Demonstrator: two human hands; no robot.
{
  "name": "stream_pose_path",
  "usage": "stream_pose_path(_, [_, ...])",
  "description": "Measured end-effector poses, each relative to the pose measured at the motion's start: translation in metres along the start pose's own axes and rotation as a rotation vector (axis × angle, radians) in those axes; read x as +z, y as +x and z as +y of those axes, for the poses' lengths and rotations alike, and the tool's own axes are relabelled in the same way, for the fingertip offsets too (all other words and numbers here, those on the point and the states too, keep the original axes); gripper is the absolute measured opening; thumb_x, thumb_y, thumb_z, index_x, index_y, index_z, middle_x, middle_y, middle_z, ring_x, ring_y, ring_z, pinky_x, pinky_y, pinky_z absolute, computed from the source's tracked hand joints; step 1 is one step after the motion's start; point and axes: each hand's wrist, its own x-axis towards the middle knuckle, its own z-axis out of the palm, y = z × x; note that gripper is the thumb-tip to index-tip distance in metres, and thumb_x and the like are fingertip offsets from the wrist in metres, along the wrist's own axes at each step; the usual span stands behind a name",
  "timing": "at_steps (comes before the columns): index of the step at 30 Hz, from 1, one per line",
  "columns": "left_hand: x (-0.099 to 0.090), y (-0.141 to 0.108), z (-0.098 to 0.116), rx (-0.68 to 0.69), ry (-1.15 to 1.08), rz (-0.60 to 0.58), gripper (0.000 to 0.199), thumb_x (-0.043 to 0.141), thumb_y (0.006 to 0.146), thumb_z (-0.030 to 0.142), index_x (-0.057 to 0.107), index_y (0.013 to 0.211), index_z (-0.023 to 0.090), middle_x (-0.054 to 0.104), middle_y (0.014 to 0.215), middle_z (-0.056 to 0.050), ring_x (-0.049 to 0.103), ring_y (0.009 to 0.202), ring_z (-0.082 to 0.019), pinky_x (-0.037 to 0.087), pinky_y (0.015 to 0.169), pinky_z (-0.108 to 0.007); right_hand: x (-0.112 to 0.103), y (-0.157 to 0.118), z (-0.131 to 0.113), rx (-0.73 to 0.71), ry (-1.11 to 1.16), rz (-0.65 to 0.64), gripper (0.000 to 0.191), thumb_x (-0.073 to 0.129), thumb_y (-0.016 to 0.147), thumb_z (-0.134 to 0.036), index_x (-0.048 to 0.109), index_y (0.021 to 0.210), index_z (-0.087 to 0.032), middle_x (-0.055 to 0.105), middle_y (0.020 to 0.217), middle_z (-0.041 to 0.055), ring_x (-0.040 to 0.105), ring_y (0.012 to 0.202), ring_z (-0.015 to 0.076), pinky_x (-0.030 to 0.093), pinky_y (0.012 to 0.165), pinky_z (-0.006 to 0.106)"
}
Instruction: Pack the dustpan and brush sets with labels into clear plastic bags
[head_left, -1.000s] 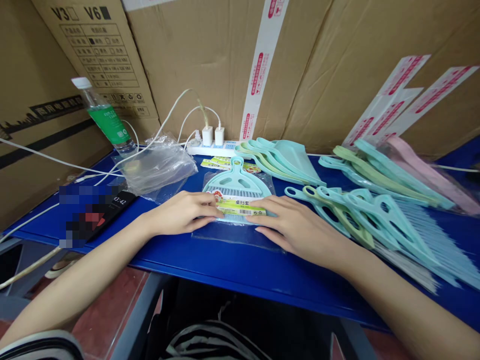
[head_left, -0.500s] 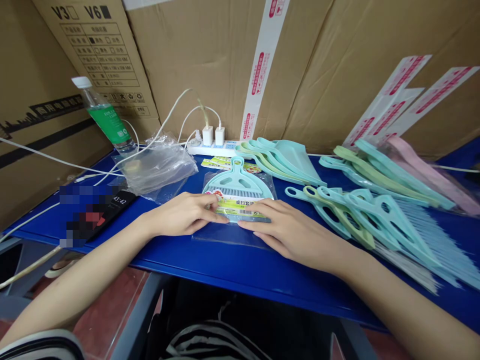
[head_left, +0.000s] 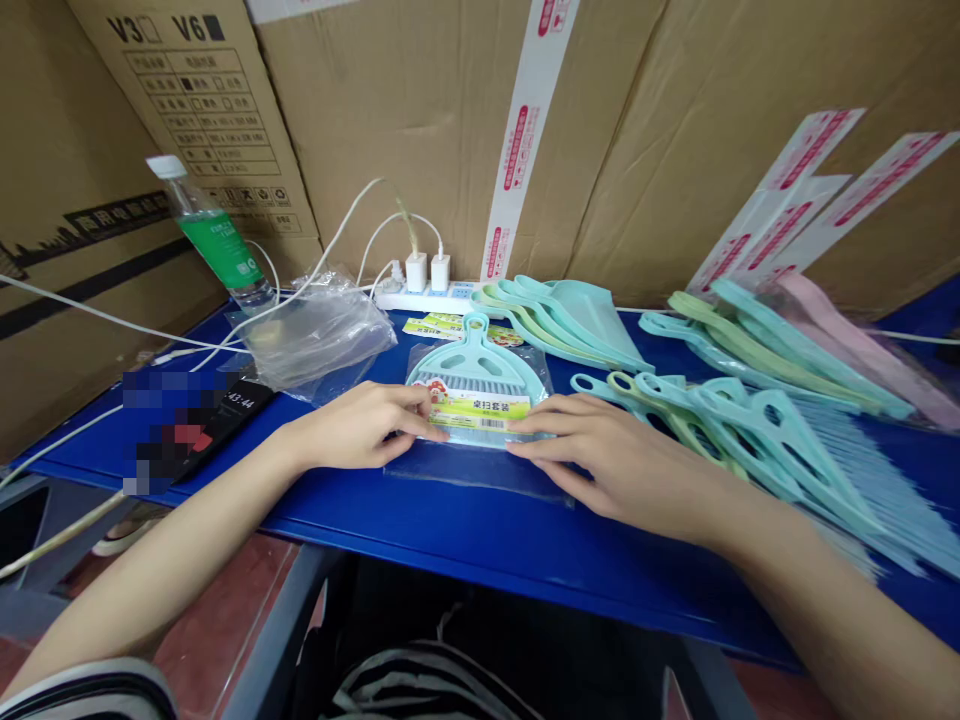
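Note:
A light-blue dustpan and brush set [head_left: 476, 345] lies flat in front of me in a clear plastic bag [head_left: 480, 468], its handle pointing away. Across the brush bristles sits a yellow-green label card [head_left: 480, 408] with printed text and a barcode. My left hand [head_left: 367, 425] has its fingers bent at the card's left end, thumb and index closed on that edge. My right hand [head_left: 600, 455] is open with fingers stretched out, fingertips at the lower right of the set. Whether those fingertips press on the bag or just hover is hard to tell.
To the right lie several brushes [head_left: 787, 450], stacked dustpans [head_left: 577, 315] and packed sets [head_left: 795, 345]. More label cards [head_left: 431, 326] rest near a power strip [head_left: 427, 298]. Leftward are clear bags [head_left: 315, 335], a bottle [head_left: 217, 245], a phone [head_left: 225, 420] and white cables.
My right hand has slid right, off the label card, uncovering its right half and barcode. My left hand has barely moved, and the set stays in place.

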Motion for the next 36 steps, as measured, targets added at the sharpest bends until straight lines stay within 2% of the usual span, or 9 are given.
stream_pose_path(7, [-0.001, -0.002, 0.000, -0.035, -0.043, 0.017, 0.034, 0.044, 0.088, 0.008, 0.073, 0.104, 0.021, 0.067, 0.097, -0.004, 0.066, 0.086, -0.015, 0.051, 0.076, -0.025, -0.008, -0.003, 0.000, 0.074, 0.051, -0.008, 0.033, 0.043, 0.094, -0.016, 0.075, 0.097, -0.020, 0.076, 0.104, 0.0052, 0.065, 0.100, 0.0244, 0.048, 0.093, 0.046])
stream_pose_path(11, [-0.003, -0.002, 0.002, -0.044, -0.070, 0.029, 0.031, 0.045, 0.090, 0.012, 0.072, 0.102, 0.020, 0.068, 0.098, -0.004, 0.067, 0.088, -0.016, 0.052, 0.077, -0.026, -0.008, -0.004, 0.000, 0.068, 0.021, -0.016, 0.033, 0.044, 0.089, -0.010, 0.074, 0.093, -0.020, 0.074, 0.094, 0.0061, 0.066, 0.089, 0.0217, 0.050, 0.086, 0.042])
stream_pose_path(16, [-0.008, -0.002, 0.004, -0.037, -0.121, -0.022, 0.021, 0.057, 0.091, 0.031, 0.069, 0.103, 0.018, 0.067, 0.100, -0.006, 0.066, 0.089, -0.018, 0.052, 0.079, -0.028, -0.006, -0.005, 0.002, 0.060, 0.008, 0.015, 0.030, 0.045, 0.085, -0.006, 0.071, 0.089, -0.020, 0.073, 0.090, 0.0053, 0.066, 0.085, 0.0206, 0.048, 0.083, 0.039])
stream_pose_path(18, [-0.010, -0.003, 0.005, -0.029, -0.132, -0.051, 0.033, 0.068, 0.083, 0.042, 0.067, 0.105, 0.018, 0.066, 0.104, -0.007, 0.065, 0.093, -0.021, 0.052, 0.078, -0.030, -0.005, -0.004, 0.002, 0.061, 0.008, 0.017, 0.029, 0.045, 0.085, -0.006, 0.069, 0.087, -0.021, 0.073, 0.090, 0.0053, 0.066, 0.085, 0.0208, 0.048, 0.082, 0.039])
stream_pose_path(20, [-0.011, -0.004, 0.005, -0.027, -0.130, -0.070, 0.044, 0.076, 0.074, 0.046, 0.065, 0.107, 0.018, 0.064, 0.107, -0.008, 0.064, 0.095, -0.022, 0.052, 0.078, -0.030, -0.004, -0.004, 0.002, 0.062, 0.010, 0.014, 0.028, 0.045, 0.084, -0.005, 0.067, 0.086, -0.021, 0.072, 0.088, 0.0052, 0.065, 0.084, 0.0208, 0.048, 0.081, 0.038])
stream_pose_path(22, [-0.011, -0.004, 0.004, -0.026, -0.127, -0.077, 0.040, 0.075, 0.076, 0.040, 0.064, 0.108, 0.019, 0.062, 0.109, -0.008, 0.063, 0.097, -0.022, 0.051, 0.079, -0.030, -0.004, -0.003, 0.002, 0.066, 0.008, 0.015, 0.025, 0.045, 0.083, -0.005, 0.064, 0.085, -0.020, 0.070, 0.086, 0.0055, 0.064, 0.083, 0.0210, 0.048, 0.078, 0.037])
stream_pose_path(26, [-0.008, -0.003, 0.003, -0.037, -0.147, -0.053, 0.012, 0.057, 0.089, 0.022, 0.065, 0.097, 0.020, 0.062, 0.103, -0.005, 0.062, 0.091, -0.017, 0.049, 0.078, -0.026, -0.003, -0.001, 0.000, 0.084, -0.013, 0.003, 0.015, 0.051, 0.083, -0.007, 0.059, 0.083, -0.019, 0.067, 0.083, 0.0062, 0.062, 0.081, 0.0219, 0.047, 0.072, 0.035])
stream_pose_path(30, [-0.007, -0.001, 0.003, -0.050, -0.170, -0.039, 0.014, 0.052, 0.090, 0.020, 0.063, 0.082, 0.018, 0.062, 0.094, -0.004, 0.061, 0.085, -0.014, 0.048, 0.075, -0.024, -0.002, 0.001, -0.002, 0.113, -0.039, -0.001, 0.008, 0.057, 0.086, -0.015, 0.057, 0.080, -0.020, 0.065, 0.081, 0.0056, 0.060, 0.081, 0.0224, 0.046, 0.072, 0.034])
stream_pose_path(36, [-0.009, 0.000, 0.003, -0.050, -0.189, -0.036, 0.015, 0.051, 0.090, 0.018, 0.063, 0.080, 0.018, 0.062, 0.090, -0.003, 0.060, 0.080, -0.013, 0.047, 0.073, -0.023, 0.007, 0.005, -0.006, 0.074, -0.210, 0.075, 0.007, 0.062, 0.086, -0.018, 0.059, 0.079, -0.017, 0.065, 0.076, 0.0054, 0.058, 0.074, 0.0212, 0.042, 0.068, 0.032])
